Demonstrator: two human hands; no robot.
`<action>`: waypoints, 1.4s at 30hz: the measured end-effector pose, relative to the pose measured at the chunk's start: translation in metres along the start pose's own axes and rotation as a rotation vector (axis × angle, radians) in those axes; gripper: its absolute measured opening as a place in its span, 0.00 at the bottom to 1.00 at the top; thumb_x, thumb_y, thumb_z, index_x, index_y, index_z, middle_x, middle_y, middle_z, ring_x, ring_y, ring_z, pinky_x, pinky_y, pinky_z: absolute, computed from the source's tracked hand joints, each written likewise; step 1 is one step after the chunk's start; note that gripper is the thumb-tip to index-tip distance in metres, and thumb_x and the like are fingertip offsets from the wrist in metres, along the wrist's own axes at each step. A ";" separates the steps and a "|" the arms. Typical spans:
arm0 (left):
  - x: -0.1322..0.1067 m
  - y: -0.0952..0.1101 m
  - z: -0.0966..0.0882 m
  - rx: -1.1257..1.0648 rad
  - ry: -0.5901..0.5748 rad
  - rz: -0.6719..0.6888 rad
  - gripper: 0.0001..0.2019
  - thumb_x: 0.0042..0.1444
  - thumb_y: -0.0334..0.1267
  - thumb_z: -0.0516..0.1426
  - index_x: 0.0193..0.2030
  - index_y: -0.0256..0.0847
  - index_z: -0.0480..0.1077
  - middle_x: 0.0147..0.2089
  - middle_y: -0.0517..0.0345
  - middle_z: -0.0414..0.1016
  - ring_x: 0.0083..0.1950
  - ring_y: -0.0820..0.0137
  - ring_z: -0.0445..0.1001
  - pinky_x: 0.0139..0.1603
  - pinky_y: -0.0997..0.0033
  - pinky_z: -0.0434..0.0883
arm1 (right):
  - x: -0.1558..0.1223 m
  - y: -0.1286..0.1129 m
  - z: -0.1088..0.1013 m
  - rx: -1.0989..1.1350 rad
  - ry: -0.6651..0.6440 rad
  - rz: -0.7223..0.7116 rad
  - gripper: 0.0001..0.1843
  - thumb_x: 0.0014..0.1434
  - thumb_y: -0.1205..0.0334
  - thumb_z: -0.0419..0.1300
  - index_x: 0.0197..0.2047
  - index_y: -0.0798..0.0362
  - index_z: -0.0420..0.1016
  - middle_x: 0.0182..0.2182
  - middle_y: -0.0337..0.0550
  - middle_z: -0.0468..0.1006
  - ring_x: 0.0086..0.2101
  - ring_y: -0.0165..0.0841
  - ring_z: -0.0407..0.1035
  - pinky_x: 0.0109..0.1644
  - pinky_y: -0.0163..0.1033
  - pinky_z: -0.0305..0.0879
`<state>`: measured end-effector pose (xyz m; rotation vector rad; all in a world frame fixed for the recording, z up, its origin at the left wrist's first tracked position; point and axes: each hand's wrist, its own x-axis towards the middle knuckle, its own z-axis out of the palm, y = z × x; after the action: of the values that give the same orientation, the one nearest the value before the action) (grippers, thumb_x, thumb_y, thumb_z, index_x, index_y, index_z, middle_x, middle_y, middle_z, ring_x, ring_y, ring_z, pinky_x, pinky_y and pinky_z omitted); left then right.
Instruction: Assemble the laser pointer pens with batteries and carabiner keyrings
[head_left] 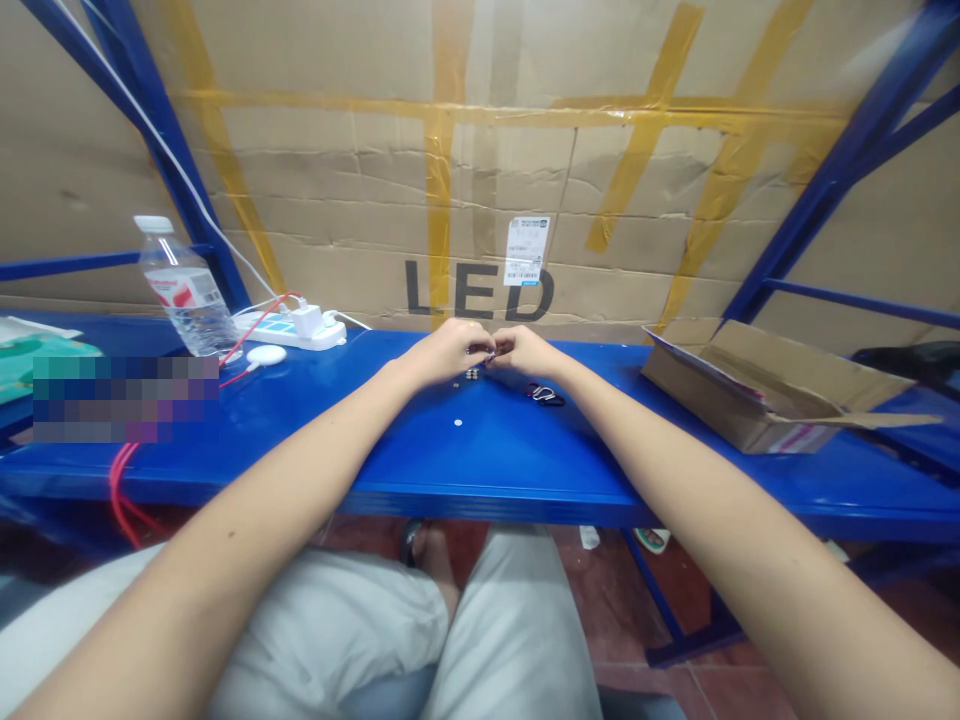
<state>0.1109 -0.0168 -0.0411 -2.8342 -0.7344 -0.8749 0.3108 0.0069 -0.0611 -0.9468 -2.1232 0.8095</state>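
My left hand (448, 350) and my right hand (529, 350) meet fingertip to fingertip above the blue metal shelf (420, 460). Between their fingers they pinch a tiny metallic part (487, 353), too small to identify. Under the hands a few small dark parts (471, 375) lie on the shelf. A red and dark clip-like piece (545, 393) rests just in front of my right hand. A small white disc (457, 423) sits nearer to me.
A water bottle (186, 295) stands at the left, beside a white power strip (292, 327) with a plugged charger and red cable (120, 480). An open cardboard box (757, 385) lies at the right. Taped cardboard marked LED (480, 290) backs the shelf. My knees are below.
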 end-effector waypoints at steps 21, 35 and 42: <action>-0.014 -0.014 -0.022 -0.105 -0.583 -0.410 0.08 0.47 0.37 0.61 0.34 0.43 0.80 0.36 0.56 0.82 0.34 0.67 0.75 0.35 0.71 0.66 | -0.004 -0.006 0.000 -0.027 0.010 0.044 0.09 0.42 0.68 0.65 0.31 0.55 0.77 0.27 0.39 0.79 0.30 0.32 0.71 0.39 0.38 0.68; -0.009 -0.005 -0.019 -0.136 -0.241 -0.292 0.05 0.49 0.32 0.58 0.33 0.39 0.76 0.30 0.59 0.78 0.31 0.70 0.73 0.32 0.72 0.64 | -0.007 -0.011 0.000 -0.073 0.008 0.040 0.08 0.43 0.67 0.65 0.32 0.55 0.78 0.28 0.40 0.80 0.31 0.32 0.72 0.39 0.37 0.67; 0.001 0.000 -0.006 -0.088 0.057 -0.104 0.04 0.53 0.28 0.60 0.34 0.37 0.76 0.34 0.56 0.79 0.35 0.71 0.74 0.38 0.72 0.67 | -0.002 -0.004 0.000 -0.050 -0.006 0.036 0.08 0.44 0.67 0.65 0.31 0.56 0.77 0.27 0.39 0.79 0.30 0.32 0.71 0.38 0.38 0.66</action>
<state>0.1085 -0.0181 -0.0358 -2.8548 -0.8628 -1.0234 0.3107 0.0028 -0.0586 -1.0126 -2.1457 0.7813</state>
